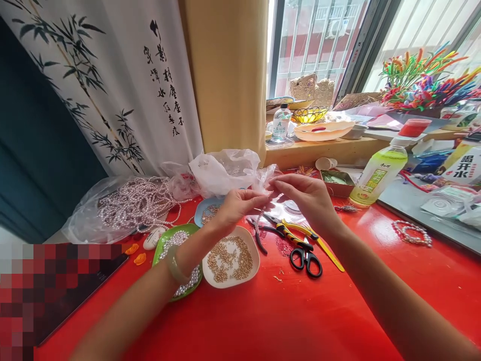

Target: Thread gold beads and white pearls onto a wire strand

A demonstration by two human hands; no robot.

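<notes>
Gleaming red table (pixel 285 321) beside a sunlit window (pixel 311 45), both hands' fingers (pixel 263 198) pinching something too small to tell.

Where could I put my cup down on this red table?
The red table is bare along its near edge, between the two forearms, in front of the white dish and scissors. Another bare patch lies between the right hand and the bracelet. Around the left hand it is crowded with dishes, bags and tools.
</notes>
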